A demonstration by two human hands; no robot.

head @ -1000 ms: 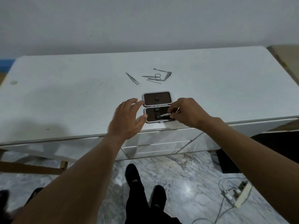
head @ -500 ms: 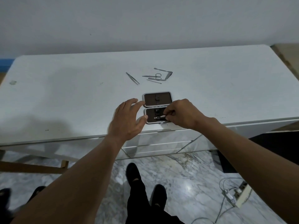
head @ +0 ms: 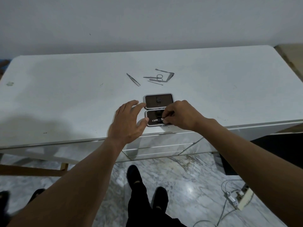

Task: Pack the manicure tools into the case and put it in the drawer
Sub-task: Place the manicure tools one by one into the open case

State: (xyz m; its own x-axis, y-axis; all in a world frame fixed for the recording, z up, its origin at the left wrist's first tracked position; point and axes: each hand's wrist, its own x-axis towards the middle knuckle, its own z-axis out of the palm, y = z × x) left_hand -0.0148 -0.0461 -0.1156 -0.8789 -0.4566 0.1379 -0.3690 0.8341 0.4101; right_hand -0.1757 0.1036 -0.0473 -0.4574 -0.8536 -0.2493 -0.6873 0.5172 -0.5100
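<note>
An open manicure case with a dark lining and silver rim lies near the front edge of the white dresser top. My left hand rests flat against the case's left side, fingers spread, thumb on the near half. My right hand pinches a small silver tool that lies across the near half of the case. Farther back on the top lie tweezers and a cluster of several metal tools, among them scissors.
Closed drawer fronts run below the dresser's front edge. The floor is marble. A power strip with cables lies at the lower right. A wooden frame stands at the lower left. My feet are below.
My right hand has shifted left over the near half of the case, bringing the silver tool down flat onto its lining. The left hand has stayed against the case.
</note>
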